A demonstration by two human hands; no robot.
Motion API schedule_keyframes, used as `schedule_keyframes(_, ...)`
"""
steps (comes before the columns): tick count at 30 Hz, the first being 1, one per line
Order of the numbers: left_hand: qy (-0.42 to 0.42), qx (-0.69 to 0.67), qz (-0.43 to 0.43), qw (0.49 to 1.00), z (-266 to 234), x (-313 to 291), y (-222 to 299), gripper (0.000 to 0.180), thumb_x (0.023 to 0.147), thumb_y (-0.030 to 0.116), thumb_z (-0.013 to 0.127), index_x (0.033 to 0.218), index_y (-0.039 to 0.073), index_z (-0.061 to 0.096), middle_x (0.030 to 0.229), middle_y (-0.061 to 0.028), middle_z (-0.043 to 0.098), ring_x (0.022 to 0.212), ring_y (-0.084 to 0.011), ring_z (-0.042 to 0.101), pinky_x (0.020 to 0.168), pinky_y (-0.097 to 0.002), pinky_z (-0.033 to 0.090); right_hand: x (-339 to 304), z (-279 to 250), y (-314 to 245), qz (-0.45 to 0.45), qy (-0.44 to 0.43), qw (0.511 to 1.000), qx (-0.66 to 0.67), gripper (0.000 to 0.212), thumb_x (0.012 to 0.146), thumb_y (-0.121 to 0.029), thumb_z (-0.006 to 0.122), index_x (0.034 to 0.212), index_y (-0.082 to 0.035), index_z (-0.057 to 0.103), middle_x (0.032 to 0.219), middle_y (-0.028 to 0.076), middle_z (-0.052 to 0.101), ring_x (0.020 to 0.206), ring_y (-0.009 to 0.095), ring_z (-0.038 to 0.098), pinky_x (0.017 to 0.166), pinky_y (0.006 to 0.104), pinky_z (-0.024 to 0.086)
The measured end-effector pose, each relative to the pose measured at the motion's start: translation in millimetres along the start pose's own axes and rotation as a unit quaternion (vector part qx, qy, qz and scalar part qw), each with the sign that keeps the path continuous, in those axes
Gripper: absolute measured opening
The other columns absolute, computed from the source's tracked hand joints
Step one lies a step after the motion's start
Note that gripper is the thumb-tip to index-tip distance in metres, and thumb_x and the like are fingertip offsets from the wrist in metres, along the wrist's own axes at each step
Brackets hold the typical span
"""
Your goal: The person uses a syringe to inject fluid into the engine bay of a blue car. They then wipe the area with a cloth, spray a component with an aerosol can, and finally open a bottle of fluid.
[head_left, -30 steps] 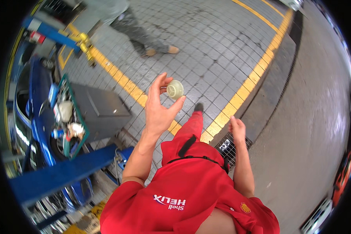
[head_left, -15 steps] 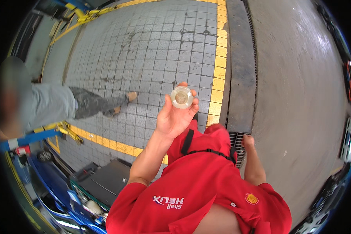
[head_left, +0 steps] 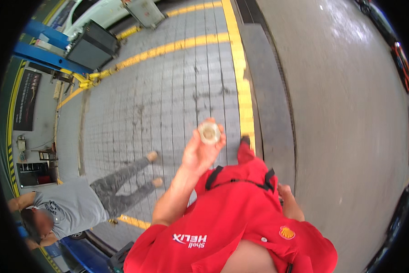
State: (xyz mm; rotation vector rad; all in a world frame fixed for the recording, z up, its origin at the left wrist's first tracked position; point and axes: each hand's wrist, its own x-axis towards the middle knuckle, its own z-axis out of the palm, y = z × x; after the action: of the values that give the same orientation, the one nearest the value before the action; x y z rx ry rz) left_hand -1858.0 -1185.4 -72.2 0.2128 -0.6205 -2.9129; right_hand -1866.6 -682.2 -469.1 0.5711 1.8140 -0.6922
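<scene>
A small round cup [head_left: 210,133] of clear, thick-walled plastic or glass is held out in front of me, its open top facing up. The inside looks brownish; what is in it is too blurred to make out. My left hand [head_left: 198,154] is wrapped round the cup, thumb on the near left side and fingers along the far and right sides. Down by my right hip hangs my right hand [head_left: 284,193], close to my red trousers. Its fingers are blurred and partly turned away, and no object shows in it.
A person in a grey shirt [head_left: 75,200] stands to the left. Yellow lines [head_left: 242,82] border the grey tiled floor [head_left: 168,100]. A dark strip with a grating [head_left: 270,91] runs along on the right. A blue lift post [head_left: 54,58], a dark cabinet [head_left: 93,45] and a white car [head_left: 104,13] are at far left.
I have moved forward over the tiles, and the lift post, cabinet and white car have come into view. The cup stays in my left hand. My right arm has swung back toward my hip.
</scene>
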Motion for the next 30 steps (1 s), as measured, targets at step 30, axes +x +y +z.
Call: schedule_keyframes(30, 0.102, 0.246, 0.075, 0.961, -65, 684, 224, 0.046, 0.098, 0.017, 0.066, 0.140, 0.008, 0.049, 0.126, -0.0031, 0.056, 0.115, -0.0144, 0.057, 0.101, -0.0319, 0.047, 193, -187, -737, 0.062, -0.023, 0.996, 0.054, 0.035, 0.091, -0.032, 0.059, 0.068, -0.005, 0.062, 0.059, 0.010, 0.060, 0.048, 0.024, 0.058, 0.045, 0.0433, 0.045)
